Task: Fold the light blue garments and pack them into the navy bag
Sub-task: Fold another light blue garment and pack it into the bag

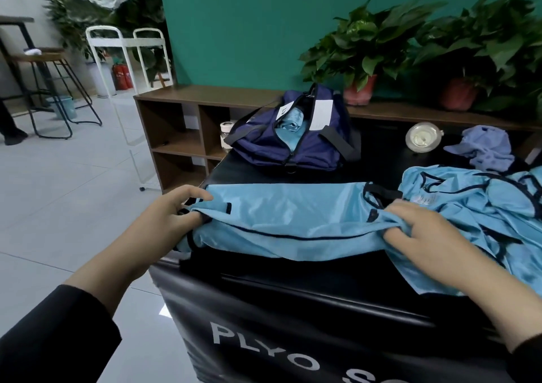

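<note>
A light blue garment (287, 221) with dark trim lies stretched across the near side of the black box top (293, 274). My left hand (173, 215) pinches its left end at the box's left edge. My right hand (425, 233) grips bunched fabric at its right end. More light blue garments (475, 206) lie heaped at the right. The navy bag (293, 136) sits unzipped at the far side of the box, with light blue cloth showing inside its opening.
A lavender cloth (484, 148) and a round clear container (422, 137) lie at the far right. A brown shelf unit (181, 124) with potted plants (363, 59) stands behind. A white metal rack (126, 68) and bar stools (52, 89) stand on the tiled floor to the left.
</note>
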